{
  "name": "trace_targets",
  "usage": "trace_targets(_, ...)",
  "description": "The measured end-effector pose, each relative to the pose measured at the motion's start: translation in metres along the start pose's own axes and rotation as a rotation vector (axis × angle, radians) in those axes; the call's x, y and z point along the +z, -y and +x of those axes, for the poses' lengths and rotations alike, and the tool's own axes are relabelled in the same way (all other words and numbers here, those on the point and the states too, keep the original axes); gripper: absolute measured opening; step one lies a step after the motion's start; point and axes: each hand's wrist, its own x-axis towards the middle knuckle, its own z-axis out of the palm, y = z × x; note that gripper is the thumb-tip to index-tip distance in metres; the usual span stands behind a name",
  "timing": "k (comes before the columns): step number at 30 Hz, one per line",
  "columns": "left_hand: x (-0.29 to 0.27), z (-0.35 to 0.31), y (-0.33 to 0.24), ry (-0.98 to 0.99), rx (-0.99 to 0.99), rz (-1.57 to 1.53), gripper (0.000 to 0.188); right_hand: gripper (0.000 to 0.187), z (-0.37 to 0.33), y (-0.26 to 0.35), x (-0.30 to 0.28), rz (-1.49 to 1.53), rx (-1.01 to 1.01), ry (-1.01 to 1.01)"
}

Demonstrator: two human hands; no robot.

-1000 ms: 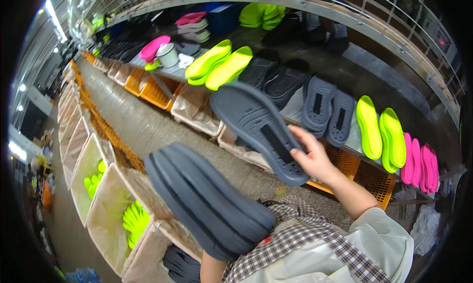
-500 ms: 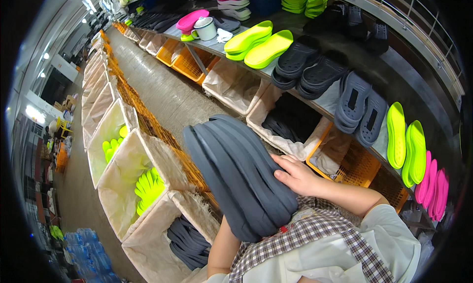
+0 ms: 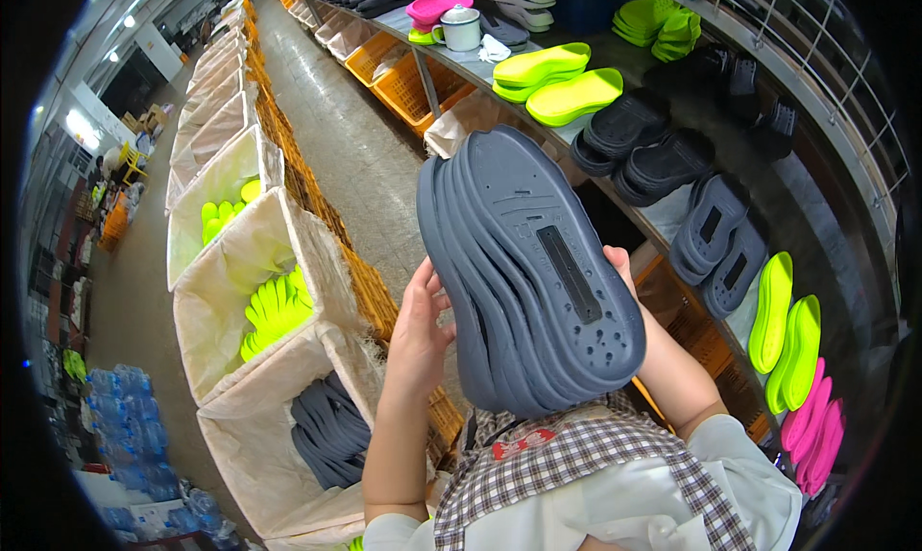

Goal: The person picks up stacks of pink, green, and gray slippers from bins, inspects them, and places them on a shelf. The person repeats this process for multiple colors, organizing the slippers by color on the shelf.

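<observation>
A thick stack of dark grey shoe soles [image 3: 523, 263] is held up in front of my checked apron. The top sole faces me, showing small holes at its near end and a long black inset strip. My left hand [image 3: 419, 328] grips the left side of the stack, its fingers curled against the edges. On the far right side, my right hand [image 3: 619, 263] holds the stack, with most of its fingers hidden behind the soles. More dark grey soles [image 3: 331, 431] lie in a cloth-lined basket [image 3: 254, 445] at my lower left.
Lined baskets run along the left, one with neon yellow soles [image 3: 277, 311]. On the right, a shelf carries yellow soles [image 3: 576, 97], black soles [image 3: 663, 162], pink soles [image 3: 821, 441] and a lidded mug [image 3: 459, 30]. Orange crates [image 3: 408, 90] stand below it. Water bottles [image 3: 130, 426] are at lower left.
The stack has turned from showing its layered side to showing the top sole's face, and shifted right. My left hand has come into view at its left edge; my right hand is now partly hidden.
</observation>
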Motion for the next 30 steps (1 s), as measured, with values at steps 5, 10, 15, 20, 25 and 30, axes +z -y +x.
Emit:
trace_targets(5, 0.001, -0.014, -0.012, 0.101, 0.094, -0.058, 0.069, 0.077, -0.004, -0.003, -0.004, 0.086, -0.022, 0.004)
trace_targets(10, -0.004, -0.020, -0.014, 0.125, 0.126, -0.089, 0.068, 0.083, -0.006, -0.005, 0.005, 0.076, 0.012, -0.029)
trace_targets(15, -0.008, -0.022, -0.013, 0.119, 0.130, -0.098, 0.067, 0.084, -0.002, -0.005, -0.004, -0.062, 0.012, -0.080)
trace_targets(20, -0.008, -0.021, -0.006, 0.028, 0.096, -0.020, 0.081, 0.072, 0.006, 0.000, -0.007, -0.054, 0.034, -0.067)
trace_targets(25, -0.009, -0.002, 0.047, -0.314, 0.134, 0.266, 0.118, 0.097, 0.028, -0.025, 0.004, -0.758, 0.006, -0.063)
trace_targets(30, -0.049, -0.002, 0.084, -0.360, 0.094, 0.016, 0.109, 0.103, 0.042, -0.079, -0.001, -0.918, 0.033, -0.139)
